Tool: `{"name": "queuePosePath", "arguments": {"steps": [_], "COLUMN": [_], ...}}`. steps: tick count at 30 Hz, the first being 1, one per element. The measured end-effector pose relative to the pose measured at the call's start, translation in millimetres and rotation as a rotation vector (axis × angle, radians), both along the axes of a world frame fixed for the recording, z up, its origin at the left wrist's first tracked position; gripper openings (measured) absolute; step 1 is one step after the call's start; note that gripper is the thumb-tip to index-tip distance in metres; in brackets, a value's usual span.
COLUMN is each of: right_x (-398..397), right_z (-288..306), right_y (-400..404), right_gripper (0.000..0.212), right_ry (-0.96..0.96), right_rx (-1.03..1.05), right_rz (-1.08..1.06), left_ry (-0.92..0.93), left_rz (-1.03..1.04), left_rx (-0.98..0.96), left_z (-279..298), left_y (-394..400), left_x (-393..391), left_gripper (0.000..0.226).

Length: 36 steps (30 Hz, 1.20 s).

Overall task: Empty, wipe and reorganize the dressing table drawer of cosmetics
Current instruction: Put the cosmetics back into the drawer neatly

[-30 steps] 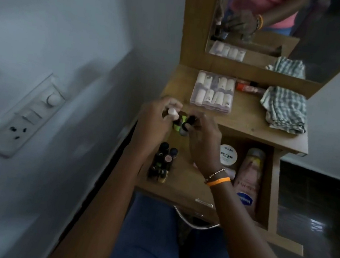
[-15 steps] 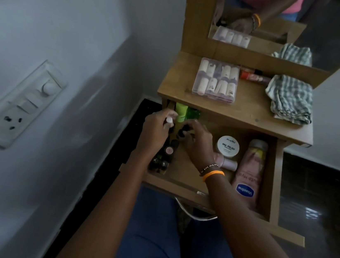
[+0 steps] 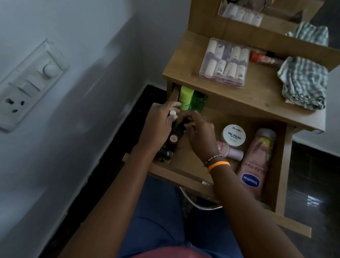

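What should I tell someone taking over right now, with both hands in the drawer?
Left hand: at the drawer's left side, a small white-capped bottle at its fingertips.
Right hand: beside it over the dark small bottles; grip unclear.
In the drawer: green bottles at the back, nail polish jar, pink bottle, Vaseline lotion.
On top: clear case of bottles, red tube, checked cloth.
Done: part of the restocking, apparently.
Left: line up the small bottles, then the top items.

A home bedroom corner: a wooden dressing table (image 3: 255, 96) with mirror (image 3: 288, 12), cosmetics-filled drawer (image 3: 283, 165), wall switchboard (image 3: 21, 85).
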State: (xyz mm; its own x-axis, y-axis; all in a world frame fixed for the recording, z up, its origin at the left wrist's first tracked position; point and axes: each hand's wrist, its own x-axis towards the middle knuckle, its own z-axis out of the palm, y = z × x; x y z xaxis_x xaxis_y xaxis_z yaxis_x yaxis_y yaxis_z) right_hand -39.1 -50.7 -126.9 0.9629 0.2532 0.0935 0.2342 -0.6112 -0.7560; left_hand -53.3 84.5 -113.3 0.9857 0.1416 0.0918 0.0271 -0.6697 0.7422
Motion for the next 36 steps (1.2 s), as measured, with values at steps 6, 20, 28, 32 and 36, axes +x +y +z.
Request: {"name": "queuePosePath", "arguments": {"steps": [6, 20, 28, 32, 36], "right_x": [-2.5, 2.4, 1.6, 1.8, 3.0], "right_z": [-0.8, -8.5, -8.8, -7.7, -5.1], "right_y": [1.3, 1.7, 2.1, 2.1, -1.8], "right_gripper": [0.031, 0.033, 0.029, 0.029, 0.033], "right_ry": [0.001, 0.051, 0.07, 0.08, 0.053], "right_rx": [0.009, -0.063, -0.087, -0.106, -0.097], "right_rz": [0.041, 0.091, 0.134, 0.138, 0.106], "left_ry": [0.004, 0.007, -0.037, -0.039, -0.043], "left_rz": [-0.009, 0.015, -0.001, 0.004, 0.002], "left_rx": [0.052, 0.154, 0.133, 0.135, 0.15], "left_z": [0.1, 4.3, 6.5, 7.2, 7.9], "left_y": [0.2, -2.3, -1.1, -1.7, -2.3], "left_x": [-4.4, -10.2, -9.0, -9.2, -7.7], "left_gripper": [0.036, 0.024, 0.026, 0.026, 0.023]}}
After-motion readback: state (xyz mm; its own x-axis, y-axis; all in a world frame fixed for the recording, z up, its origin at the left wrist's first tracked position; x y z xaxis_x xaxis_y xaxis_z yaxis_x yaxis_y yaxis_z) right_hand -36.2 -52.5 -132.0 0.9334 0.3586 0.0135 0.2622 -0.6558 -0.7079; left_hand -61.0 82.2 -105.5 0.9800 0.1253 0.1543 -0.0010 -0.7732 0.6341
